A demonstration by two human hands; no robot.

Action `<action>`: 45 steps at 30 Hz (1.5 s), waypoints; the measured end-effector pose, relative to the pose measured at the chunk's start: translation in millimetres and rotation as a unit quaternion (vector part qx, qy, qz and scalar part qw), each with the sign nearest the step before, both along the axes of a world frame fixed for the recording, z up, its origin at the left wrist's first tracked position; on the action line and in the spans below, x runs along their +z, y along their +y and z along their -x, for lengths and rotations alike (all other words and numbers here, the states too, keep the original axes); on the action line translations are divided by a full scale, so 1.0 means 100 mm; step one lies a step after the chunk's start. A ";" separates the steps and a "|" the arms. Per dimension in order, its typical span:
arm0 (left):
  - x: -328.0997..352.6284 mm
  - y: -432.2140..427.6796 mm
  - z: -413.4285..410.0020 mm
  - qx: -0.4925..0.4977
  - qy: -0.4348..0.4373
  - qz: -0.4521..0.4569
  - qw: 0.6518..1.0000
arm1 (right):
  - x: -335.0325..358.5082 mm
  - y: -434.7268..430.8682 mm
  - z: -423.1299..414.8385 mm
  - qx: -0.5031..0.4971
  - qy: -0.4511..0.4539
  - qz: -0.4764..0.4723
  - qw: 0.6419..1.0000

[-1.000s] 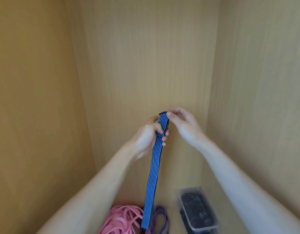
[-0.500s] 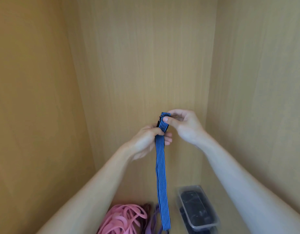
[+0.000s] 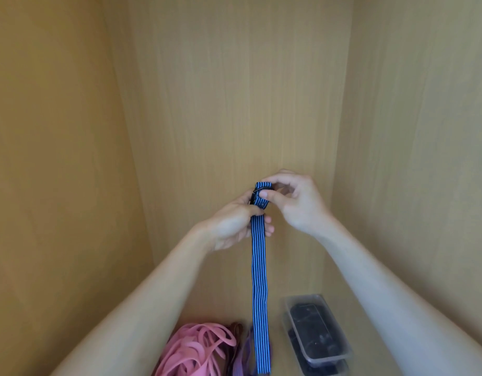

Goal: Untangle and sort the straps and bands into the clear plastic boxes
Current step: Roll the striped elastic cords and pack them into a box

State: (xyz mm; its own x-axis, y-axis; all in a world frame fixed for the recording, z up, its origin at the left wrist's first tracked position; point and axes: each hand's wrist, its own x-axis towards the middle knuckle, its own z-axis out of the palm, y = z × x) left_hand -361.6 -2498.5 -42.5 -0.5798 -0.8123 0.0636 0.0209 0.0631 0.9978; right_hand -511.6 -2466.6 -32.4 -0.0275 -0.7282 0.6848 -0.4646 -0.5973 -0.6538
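Hangs straighter than before: one blue striped strap (image 3: pixel 258 267), tail just left of one clear box (image 3: pixel 345 353). Gripped by left hand (image 3: pixel 231 223), pinched on top by right hand (image 3: pixel 296 202), above box.

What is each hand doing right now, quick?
Left hand: closed round the blue striped strap, just below its top.
Right hand: pinching the same strap's top end.

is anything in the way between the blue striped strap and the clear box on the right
Nothing visible does. The blue striped strap, held by the left hand and right hand, hangs just left of the clear box, with bare shelf between. The pink bands lie on the other side.
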 end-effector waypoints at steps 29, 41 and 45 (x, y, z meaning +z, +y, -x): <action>-0.06 -0.01 0.02 0.019 0.015 0.024 0.999 | -0.03 -0.05 0.06 -0.076 0.118 0.088 0.986; 0.08 -0.01 -0.06 -0.102 0.216 -0.070 0.968 | -0.12 -0.12 0.08 -0.102 0.204 0.166 0.959; 0.08 0.01 -0.05 -0.101 0.206 -0.055 0.972 | -0.14 -0.12 0.02 -0.089 0.182 0.150 0.968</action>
